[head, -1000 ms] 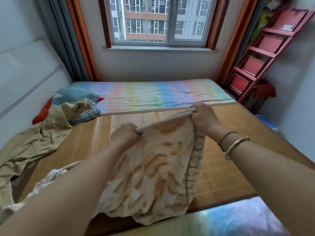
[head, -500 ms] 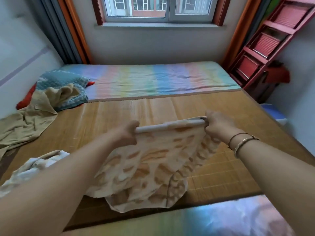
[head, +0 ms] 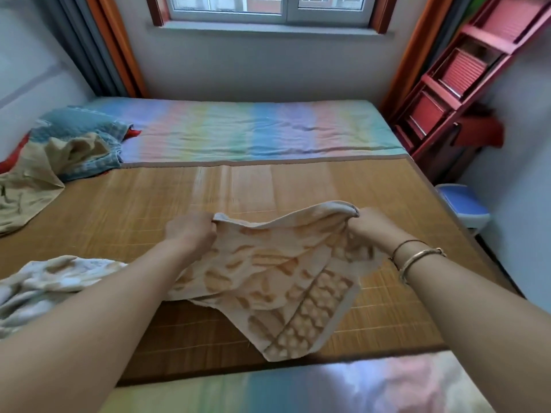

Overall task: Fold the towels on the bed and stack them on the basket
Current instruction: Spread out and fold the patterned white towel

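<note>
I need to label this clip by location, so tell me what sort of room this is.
Most likely a bedroom at home. A wide bed with a striped sheet and bamboo mat fills the room, a window with curtains sits behind it, and both hands hold a towel over it.

Both bare arms extended forward, left hand (head: pixel 190 234) and right hand (head: pixel 371 231) with fingers curled in pinching grips, well apart, bangles on right wrist

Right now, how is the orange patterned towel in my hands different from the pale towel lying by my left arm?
The orange patterned towel is held up by its top edge, left hand and right hand gripping the corners; the pale towel lies crumpled and untouched. The orange one is spread out; the pale one is bunched. Both are over the bamboo mat, unfolded.
</note>
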